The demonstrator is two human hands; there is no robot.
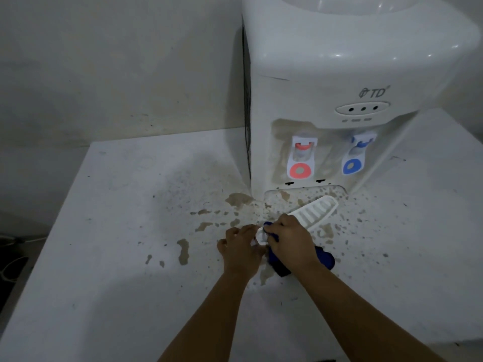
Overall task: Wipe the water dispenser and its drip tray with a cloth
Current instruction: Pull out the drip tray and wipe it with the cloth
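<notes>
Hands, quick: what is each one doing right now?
Left hand: holds the near end of the white drip tray.
Right hand: grips the blue cloth, pressing it on the tray.

Top of the water dispenser [339, 74] cut off by the upper edge, near end of the drip tray [308, 212] hidden under the right hand [290, 241], blue cloth [324, 259] mostly covered, indicator labels too small to read.

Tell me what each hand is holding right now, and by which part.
Left hand grips the near end of the white slotted plastic drip tray. Right hand holds the bunched dark blue cloth against that same end.
</notes>
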